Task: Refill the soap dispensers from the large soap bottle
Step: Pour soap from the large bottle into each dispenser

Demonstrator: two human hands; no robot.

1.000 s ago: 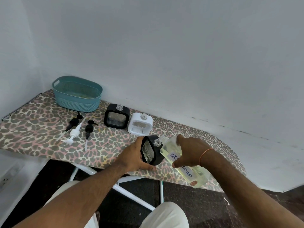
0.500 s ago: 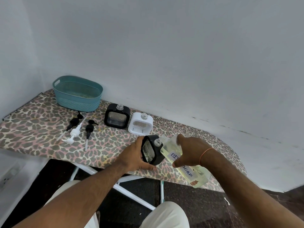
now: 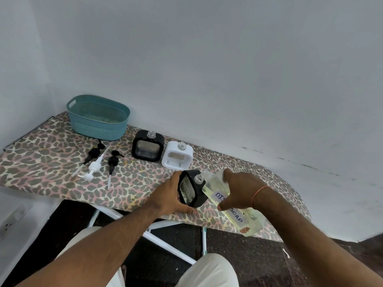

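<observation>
Head view: left hand [image 3: 165, 198] gripped a tilted black dispenser [image 3: 191, 188]; right hand [image 3: 241, 190] clasped the tipped soap bottle [image 3: 230, 200]

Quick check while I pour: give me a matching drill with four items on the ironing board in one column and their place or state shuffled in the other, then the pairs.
Things:
1. large soap bottle
2. white dispenser
3. teal basket
4. white pump

Places or states:
A. lying between two black pumps
B. tilted in the right hand, neck at the black dispenser gripped by the left hand
C. far left end, by the wall
D. upright, uncapped, beside the other black dispenser

Pairs: 1-B, 2-D, 3-C, 4-A
</observation>
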